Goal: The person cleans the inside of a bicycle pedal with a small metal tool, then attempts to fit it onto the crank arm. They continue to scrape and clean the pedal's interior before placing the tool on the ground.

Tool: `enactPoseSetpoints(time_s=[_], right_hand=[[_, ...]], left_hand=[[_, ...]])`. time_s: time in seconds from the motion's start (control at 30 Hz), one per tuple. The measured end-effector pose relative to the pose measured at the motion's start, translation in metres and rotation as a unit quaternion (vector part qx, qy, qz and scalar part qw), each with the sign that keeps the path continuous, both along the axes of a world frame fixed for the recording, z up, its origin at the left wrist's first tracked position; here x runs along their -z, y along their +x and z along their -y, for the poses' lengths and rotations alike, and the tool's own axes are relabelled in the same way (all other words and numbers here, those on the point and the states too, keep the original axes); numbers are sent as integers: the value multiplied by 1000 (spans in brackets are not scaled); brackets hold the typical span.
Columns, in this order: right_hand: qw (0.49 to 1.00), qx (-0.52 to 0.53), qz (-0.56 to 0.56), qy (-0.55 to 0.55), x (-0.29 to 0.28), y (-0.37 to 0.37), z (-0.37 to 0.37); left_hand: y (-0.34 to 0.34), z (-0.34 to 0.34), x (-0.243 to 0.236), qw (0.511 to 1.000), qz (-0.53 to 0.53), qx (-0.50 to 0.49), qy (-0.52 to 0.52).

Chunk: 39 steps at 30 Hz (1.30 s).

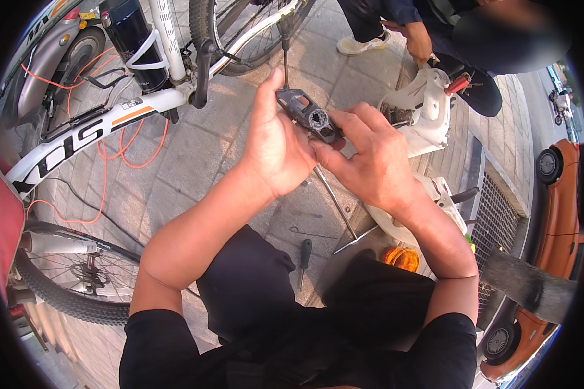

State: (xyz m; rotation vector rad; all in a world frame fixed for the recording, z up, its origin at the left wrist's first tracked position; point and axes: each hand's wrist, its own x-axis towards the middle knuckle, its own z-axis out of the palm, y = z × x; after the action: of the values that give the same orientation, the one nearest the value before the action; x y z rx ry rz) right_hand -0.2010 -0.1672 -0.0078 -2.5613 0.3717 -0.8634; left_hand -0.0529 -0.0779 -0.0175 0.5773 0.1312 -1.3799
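Note:
A dark grey bicycle pedal (310,115), with an open cage and a toothed round end facing up, is between my hands. My left hand (275,152) grips it from the left, thumb raised and fingers mostly hidden behind it. My right hand (373,155) has its fingertips pressed on the pedal's right end. Below them a long metal T-handled tool (349,236) extends down toward the paving; whether it touches my hands is unclear. A green-handled screwdriver (305,256) lies near my knees. The white bicycle frame (136,107), with a black crank (201,91), stands at upper left.
A co-worker's hand (419,45) is at upper right by white plastic parts (425,133). Orange cables (146,159) loop over the paving. A bicycle wheel (91,292) is at lower left. An amber round object (401,259), metal grate (493,227), post (519,279) and orange car (558,220) are rightward.

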Motion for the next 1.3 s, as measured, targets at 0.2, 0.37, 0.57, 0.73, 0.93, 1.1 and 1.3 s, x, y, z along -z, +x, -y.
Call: enactPoseSetpoints(time_s=[0.2, 0.37, 0.57, 0.73, 0.93, 1.1, 1.3], right_hand=[[997, -33, 19, 59, 0, -2, 9], [996, -59, -18, 62, -20, -16, 25], [984, -87, -65, 140, -29, -23, 42], [958, -99, -99, 249, -33, -23, 55], [870, -132, -55, 472, -2, -2, 63], [835, -141, -61, 528, 18, 7, 55], [856, -86, 35, 508, 40, 22, 42]], left_hand=[[2, -6, -3, 998, 32, 53, -26], [5, -6, 19, 966, 255, -26, 35], [4, -24, 14, 863, 499, -33, -78], [12, -23, 23, 862, 504, 34, -43], [22, -24, 29, 914, 406, -11, -22], [26, -23, 36, 932, 356, -67, -16], [29, -21, 39, 945, 319, -68, 30]])
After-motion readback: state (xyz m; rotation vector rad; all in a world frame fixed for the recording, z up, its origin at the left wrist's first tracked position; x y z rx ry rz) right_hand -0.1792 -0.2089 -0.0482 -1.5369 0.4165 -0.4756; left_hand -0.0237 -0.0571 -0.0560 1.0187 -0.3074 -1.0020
